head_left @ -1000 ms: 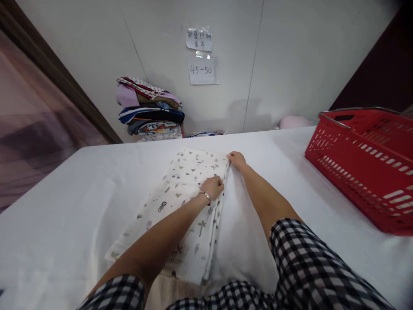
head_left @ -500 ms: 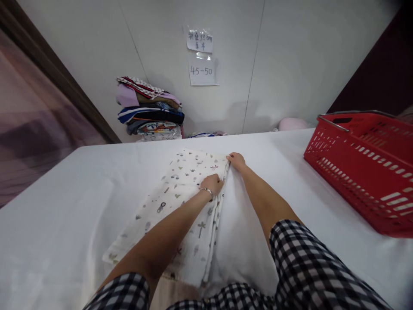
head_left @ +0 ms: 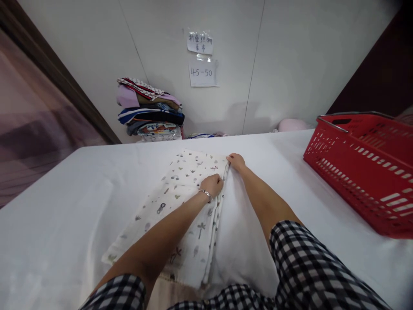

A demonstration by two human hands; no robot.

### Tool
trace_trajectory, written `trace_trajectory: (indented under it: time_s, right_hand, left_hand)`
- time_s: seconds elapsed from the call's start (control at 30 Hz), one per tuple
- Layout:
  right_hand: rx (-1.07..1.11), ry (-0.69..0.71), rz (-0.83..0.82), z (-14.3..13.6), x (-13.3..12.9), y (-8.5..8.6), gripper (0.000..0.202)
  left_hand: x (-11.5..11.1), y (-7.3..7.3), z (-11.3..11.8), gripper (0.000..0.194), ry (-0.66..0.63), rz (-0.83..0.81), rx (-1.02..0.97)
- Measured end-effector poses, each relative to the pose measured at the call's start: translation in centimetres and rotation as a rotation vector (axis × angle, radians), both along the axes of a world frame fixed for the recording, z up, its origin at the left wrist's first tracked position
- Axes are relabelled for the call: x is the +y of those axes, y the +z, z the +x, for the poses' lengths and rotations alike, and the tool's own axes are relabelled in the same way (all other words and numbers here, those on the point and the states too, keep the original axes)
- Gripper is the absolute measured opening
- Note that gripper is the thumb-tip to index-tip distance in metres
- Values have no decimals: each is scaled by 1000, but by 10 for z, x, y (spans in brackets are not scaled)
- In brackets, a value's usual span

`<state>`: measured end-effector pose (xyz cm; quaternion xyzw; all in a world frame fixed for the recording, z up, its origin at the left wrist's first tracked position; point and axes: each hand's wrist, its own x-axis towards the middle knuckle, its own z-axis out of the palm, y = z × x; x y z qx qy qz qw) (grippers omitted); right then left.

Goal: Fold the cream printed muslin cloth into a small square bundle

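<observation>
A white cloth (head_left: 190, 170) printed with small palms and other motifs lies folded in layers on the white-covered table. Its near end reaches the table's front edge by my body. My right hand (head_left: 236, 161) pinches the far right corner of the cloth between thumb and fingers. Closer to me, my left hand (head_left: 213, 185), with a bracelet at the wrist, is curled closed on the right folded edge. Its fingertips are partly hidden, but they appear to grip the cloth layers there.
A red plastic basket (head_left: 358, 172) with a metal handle stands on the table (head_left: 271, 181) at the right. Behind the far edge rises a stack of folded fabrics (head_left: 150, 112). Two paper signs (head_left: 203, 73) hang on the wall. A sheer pink curtain (head_left: 38, 120) hangs at left.
Both hands stay at the right edge of the cloth. The left hand's fingers have curled in slightly more; the cloth lies practically as before.
</observation>
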<state>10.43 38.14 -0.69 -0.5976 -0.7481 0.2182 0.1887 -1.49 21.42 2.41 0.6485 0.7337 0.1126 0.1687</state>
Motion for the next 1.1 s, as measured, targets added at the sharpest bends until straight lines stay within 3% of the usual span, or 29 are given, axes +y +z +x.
trace_trajectory:
  time_s: [0.13,0.27,0.43,0.63,0.8,0.93,1.1]
  right_hand:
    - [-1,-3,-13,-1,3,3,27]
    - [7,-8,-31,-7,10,7,23]
    - [-9,-40,-24,-14,12,5,21]
    - [-26,-29,21,-15,8,0,23]
    - [-50,11,11,-10,2,12,32]
    - [-54,73,98,2,-31,22,38]
    - [-10,348,228,10,-109,22,36]
  left_hand:
    - [-10,-9,2,31,-122,220,87]
    - [-16,-20,4,47,-251,232,146]
    - [-15,-24,5,55,-246,173,205]
    - [-11,-27,2,57,-252,163,122]
    - [-9,-13,-10,45,-152,84,-101]
    - [-37,1,-42,44,-15,164,-208]
    - [-105,1,-95,40,-25,187,-82]
